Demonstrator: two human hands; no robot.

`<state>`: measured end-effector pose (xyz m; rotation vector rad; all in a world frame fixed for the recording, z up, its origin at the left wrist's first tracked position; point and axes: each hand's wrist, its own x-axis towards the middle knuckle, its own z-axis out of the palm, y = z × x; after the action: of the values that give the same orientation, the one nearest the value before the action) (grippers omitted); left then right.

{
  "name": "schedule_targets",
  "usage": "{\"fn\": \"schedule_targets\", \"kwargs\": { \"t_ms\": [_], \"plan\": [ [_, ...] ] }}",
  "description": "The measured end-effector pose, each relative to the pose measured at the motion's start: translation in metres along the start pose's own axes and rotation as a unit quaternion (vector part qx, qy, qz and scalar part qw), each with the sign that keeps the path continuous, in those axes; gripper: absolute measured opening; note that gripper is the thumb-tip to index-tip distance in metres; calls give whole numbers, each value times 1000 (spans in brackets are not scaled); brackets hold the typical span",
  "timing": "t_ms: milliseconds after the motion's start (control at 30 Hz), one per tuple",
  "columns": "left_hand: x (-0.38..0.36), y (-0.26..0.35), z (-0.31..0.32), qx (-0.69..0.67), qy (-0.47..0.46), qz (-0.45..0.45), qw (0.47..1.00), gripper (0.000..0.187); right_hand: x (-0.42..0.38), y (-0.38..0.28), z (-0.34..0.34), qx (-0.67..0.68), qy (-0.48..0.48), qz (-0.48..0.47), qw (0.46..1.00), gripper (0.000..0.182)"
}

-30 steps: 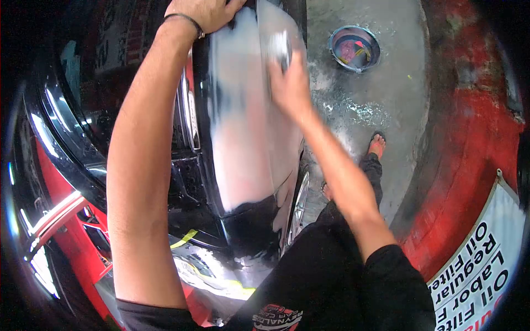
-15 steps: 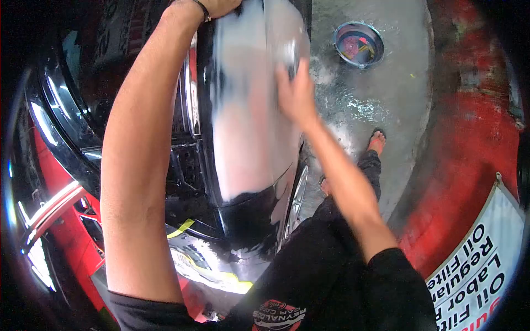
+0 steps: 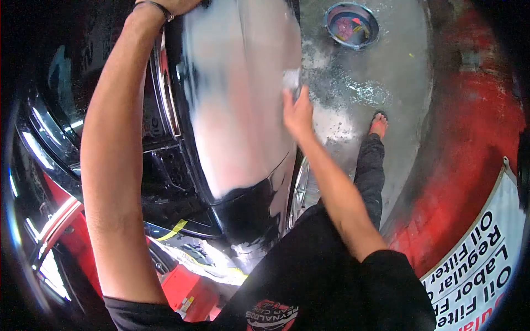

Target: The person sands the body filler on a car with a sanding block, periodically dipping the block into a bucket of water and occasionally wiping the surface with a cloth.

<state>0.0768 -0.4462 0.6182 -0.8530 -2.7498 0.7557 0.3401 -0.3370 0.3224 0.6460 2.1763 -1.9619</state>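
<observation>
And my right hand (image 3: 298, 115) is gripping a pale block (image 3: 291, 79) against the whitish panel's (image 3: 237, 110) right edge. The panel is stretching lengthwise away from me; my left hand (image 3: 179, 4) is bracing farther up, grip unclear.

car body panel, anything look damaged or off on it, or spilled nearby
Yes: the black car body panel has a large, dull, whitish patch with a ragged near edge, while the paint around it is glossy. Beside it, the floor looks wet between the basin and the person's foot, possibly from splashed water.
</observation>
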Motion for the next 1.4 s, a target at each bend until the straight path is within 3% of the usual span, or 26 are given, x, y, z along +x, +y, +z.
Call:
{"fn": "schedule_targets", "kwargs": {
  "t_ms": [33, 133, 167, 233, 267, 333, 400, 467, 567, 700, 767, 867, 900, 1033, 1133, 1200, 1267, 1367, 1400],
  "plan": [
    [0, 1, -2, -6, 0, 5, 1000, 68, 19, 1, -7, 10, -33, 35, 999, 37],
    [1, 1, -3, -3, -2, 5, 1000, 68, 18, 23, 2, 1, 1, -5, 1000, 37],
    [6, -7, 6, 17, -3, 12, 1000, 69, -12, -2, -13, -7, -48, 54, 997, 37],
    [7, -11, 6, 3, -5, 10, 1000, 69, -86, 5, -11, -38, -30, -7, 999, 43],
    [7, -8, 5, -5, -9, 9, 1000, 69, -117, 2, -18, -1, -81, -6, 997, 55],
    [2, 2, -3, -10, 1, 4, 1000, 70, -125, -10, -22, 13, -24, -43, 999, 50],
    [3, -1, 1, -10, -4, 3, 1000, 70, -86, 3, -11, -11, -3, -26, 1000, 47],
    [3, -4, 4, -7, -4, 14, 1000, 70, -17, 16, -9, 4, -19, 64, 998, 43],
    [3, -6, 4, -4, 0, 13, 1000, 70, 32, 51, 5, -5, -24, 64, 998, 42],
    [4, 1, -4, -10, 1, 4, 1000, 70, -64, 19, -7, -2, 8, -24, 1000, 46],
    [7, -10, 7, -15, 2, 15, 1000, 71, -119, 12, -12, -14, -67, -13, 998, 63],
    [9, -5, 0, -20, -22, -2, 1000, 71, -79, 19, 3, -60, 22, -60, 996, 55],
    [8, -4, 1, -16, -16, 0, 1000, 71, -43, -6, -8, 44, -23, 19, 999, 46],
    [4, -1, 0, -12, -3, 4, 1000, 72, 100, 14, 8, 49, -25, -11, 998, 46],
    [2, 2, -7, -13, -12, -6, 1000, 72, 63, -1, 3, -11, -34, 16, 999, 45],
    [5, 4, -8, -17, -17, -12, 1000, 72, -8, -20, 1, 19, 34, -104, 994, 42],
    [5, 1, -6, -23, -23, -16, 999, 72, -56, -38, -13, 3, -56, -44, 997, 44],
    [8, 2, -9, -28, -29, -25, 999, 74, -6, -38, -4, 72, 1, -114, 991, 42],
    [7, 2, -7, -34, -33, -26, 999, 75, 31, -39, 0, 37, -6, -82, 996, 45]
  ]
}}
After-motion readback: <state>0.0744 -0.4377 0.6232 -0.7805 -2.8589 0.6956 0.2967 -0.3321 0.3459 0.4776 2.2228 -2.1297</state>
